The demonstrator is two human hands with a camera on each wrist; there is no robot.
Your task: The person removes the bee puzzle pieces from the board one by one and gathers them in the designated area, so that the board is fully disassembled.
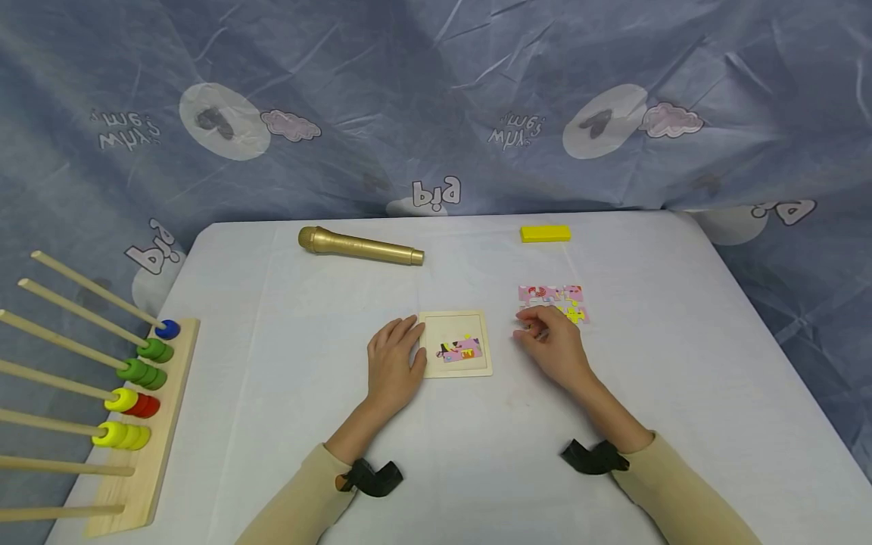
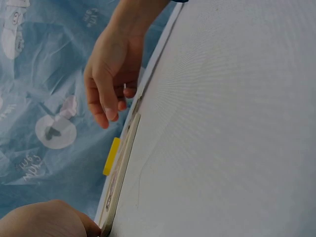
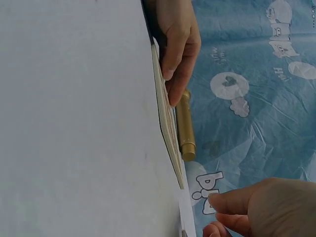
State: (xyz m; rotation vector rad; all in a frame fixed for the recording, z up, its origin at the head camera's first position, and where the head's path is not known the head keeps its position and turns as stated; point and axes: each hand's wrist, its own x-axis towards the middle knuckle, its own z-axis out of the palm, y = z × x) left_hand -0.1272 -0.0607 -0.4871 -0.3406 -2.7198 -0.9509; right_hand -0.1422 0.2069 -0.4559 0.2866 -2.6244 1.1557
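Note:
A square wooden puzzle tray (image 1: 453, 371) lies on the table, with a few joined pink and yellow puzzle pieces (image 1: 462, 350) inside. My left hand (image 1: 395, 362) rests at the tray's left side, its fingertips touching the rim. Just right of the tray, my right hand (image 1: 553, 344) hovers with loosely bent fingers; no piece shows between thumb and fingers in either wrist view. More pink and yellow puzzle pieces (image 1: 572, 294) lie beyond the right hand, partly covered by it.
A gold toy microphone (image 1: 361, 247) lies at the back left, and a yellow block (image 1: 545, 234) at the back right. On the left stands a wooden bead rack (image 1: 173, 401) whose long pegs carry coloured rings. A printed curtain (image 1: 436, 113) hangs behind the table.

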